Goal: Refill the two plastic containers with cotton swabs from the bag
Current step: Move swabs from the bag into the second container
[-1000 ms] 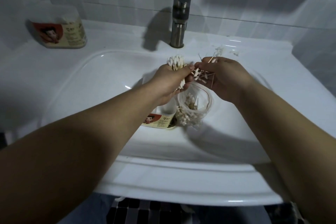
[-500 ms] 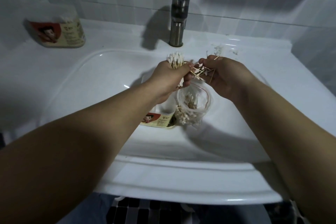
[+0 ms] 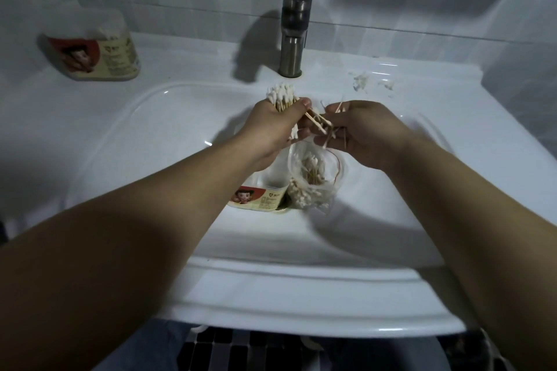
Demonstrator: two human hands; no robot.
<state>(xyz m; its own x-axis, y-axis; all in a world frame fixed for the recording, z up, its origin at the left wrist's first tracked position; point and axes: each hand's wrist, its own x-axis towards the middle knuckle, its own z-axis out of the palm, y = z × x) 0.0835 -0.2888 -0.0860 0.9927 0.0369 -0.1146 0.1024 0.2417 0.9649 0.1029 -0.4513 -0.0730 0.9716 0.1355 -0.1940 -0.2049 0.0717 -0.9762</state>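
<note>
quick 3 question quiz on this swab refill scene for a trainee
1. True or false: the left hand grips an upright bundle of swabs.
2. Where does the open bag lie? A) on the floor B) in the sink basin C) on the tap
3. Fill in: the container on the counter stands left of the ____.
Key: 1 true; 2 B; 3 faucet.

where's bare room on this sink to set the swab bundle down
Bare: ledge between far container and faucet; basin's left slope. Crowded: basin middle, holding near container and bag; loose swabs right of the faucet.
</note>
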